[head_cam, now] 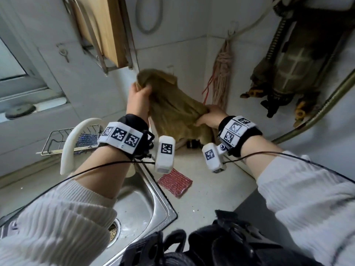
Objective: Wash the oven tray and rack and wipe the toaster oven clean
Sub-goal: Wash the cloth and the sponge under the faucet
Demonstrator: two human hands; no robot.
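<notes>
A brownish-yellow cloth [172, 108] is held up in front of the tiled wall corner, above the counter. My left hand [139, 100] grips its upper left end. My right hand [210, 117] grips its lower right part. The cloth hangs stretched and crumpled between them. The oven tray, the rack and the toaster oven are not in view.
A steel sink [146, 206] lies below my left arm, with a white faucet [71, 139] and a wire rack [55, 139] behind it. A red scrub pad [174, 182] rests on the counter [215, 187]. A wooden board [103, 27] and a rag bundle [222, 73] hang on the wall.
</notes>
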